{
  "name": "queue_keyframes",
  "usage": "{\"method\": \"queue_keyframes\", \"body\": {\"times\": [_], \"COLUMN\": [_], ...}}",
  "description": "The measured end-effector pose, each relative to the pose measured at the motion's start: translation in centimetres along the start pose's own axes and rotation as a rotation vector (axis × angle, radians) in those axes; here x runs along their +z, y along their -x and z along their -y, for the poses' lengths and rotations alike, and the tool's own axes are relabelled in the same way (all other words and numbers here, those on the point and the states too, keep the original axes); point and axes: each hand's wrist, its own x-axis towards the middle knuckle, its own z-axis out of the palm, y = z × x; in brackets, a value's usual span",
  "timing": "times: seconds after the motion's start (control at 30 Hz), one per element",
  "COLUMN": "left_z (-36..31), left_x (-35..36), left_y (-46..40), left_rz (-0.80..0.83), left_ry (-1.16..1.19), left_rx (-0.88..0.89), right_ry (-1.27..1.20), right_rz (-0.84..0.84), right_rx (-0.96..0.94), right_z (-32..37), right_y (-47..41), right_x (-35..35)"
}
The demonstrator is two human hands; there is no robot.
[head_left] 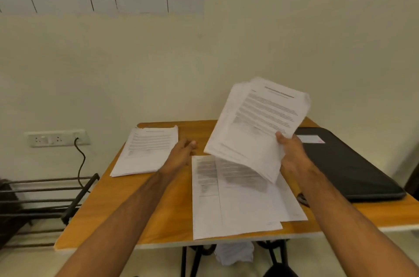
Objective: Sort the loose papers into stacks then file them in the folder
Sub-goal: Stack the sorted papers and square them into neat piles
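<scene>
While the right hand (292,152) grips a sheaf of printed papers (258,125) by its lower corner, thumb on the front sheet and fingers curled behind, the sheaf stands tilted in the air above the wooden table (145,208). Just below that hand, and partly under the raised sheaf, a few loose sheets (238,204) lie overlapping on the table, their near edges reaching the table's front edge. To the outer side of the right hand, a black folder (347,163) lies flat and closed, with a small pale label near its far corner. The left hand (183,149) holds nothing; its fingers are loosely bent and it hovers low over the table, between the loose sheets and a stack of papers (147,152). That stack lies just beyond the left hand's outer side, near the table's far left corner. Farther out past it, a wall socket panel (56,138) holds a plugged-in black cable (81,163).
</scene>
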Motion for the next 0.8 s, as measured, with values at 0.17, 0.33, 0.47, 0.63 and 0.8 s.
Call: {"method": "queue_keyframes", "body": {"times": [0.17,0.33,0.47,0.63,0.8], "left_z": [3.1,5.3,6.3,7.0,7.1], "left_x": [0.8,1.4,1.5,1.7,1.8], "left_y": [-0.5,-1.2,-1.4,-1.6,-1.7], "left_rz": [0.023,0.033,-0.019,-0.042,-0.058], "left_ry": [-0.239,-0.413,-0.384,-0.413,-0.411], "left_rx": [-0.145,-0.043,-0.024,0.001,0.005], "right_ry": [-0.072,-0.087,-0.098,-0.137,-0.171], "right_rz": [-0.156,-0.183,-0.156,-0.139,-0.132], "right_rx": [0.108,0.121,0.132,0.141,0.148], "right_z": [-1.2,-2.9,-3.6,-4.4,-4.8], "right_y": [-0.4,-0.6,-0.8,-0.9,-1.1], "right_x": [-2.5,-2.3,-1.9,-1.8,-2.0]}}
